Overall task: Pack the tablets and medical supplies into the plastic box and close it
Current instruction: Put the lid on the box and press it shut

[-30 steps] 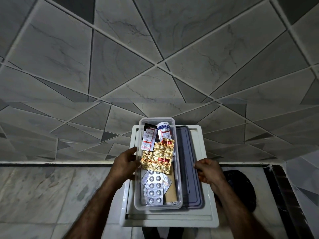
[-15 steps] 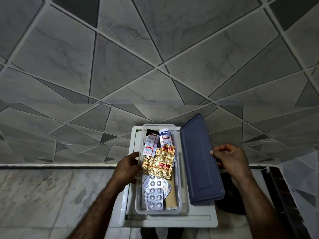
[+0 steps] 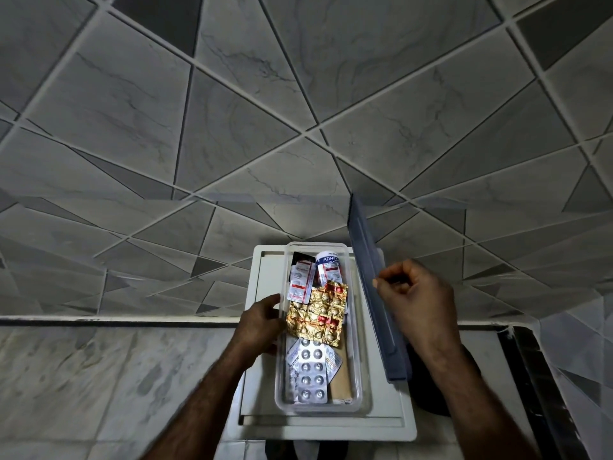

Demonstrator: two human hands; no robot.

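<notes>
A clear plastic box [image 3: 355, 386] stands lengthwise on a white stool top [image 3: 391, 423]. Inside lie a gold blister strip [image 3: 318, 313], a silver tablet strip [image 3: 311, 370], a red-and-white strip [image 3: 301, 280], an adhesive tape roll [image 3: 328, 264] and a brown flat pack [image 3: 341, 381]. My left hand [image 3: 262, 322] grips the box's left wall. My right hand [image 3: 416, 297] holds the dark blue lid [image 3: 371, 280] tilted on edge, nearly upright, just right of the box.
A tiled wall with grey triangular patterns rises behind the stool. A marble ledge [image 3: 99, 370] runs at the left. A dark round object [image 3: 431, 400] sits below my right forearm, and a black-edged fixture [image 3: 530, 376] lies at the right.
The lid lay flat beside the box a second ago. My right hand picked it up and has turned it further upright. My left hand stayed on the box.
</notes>
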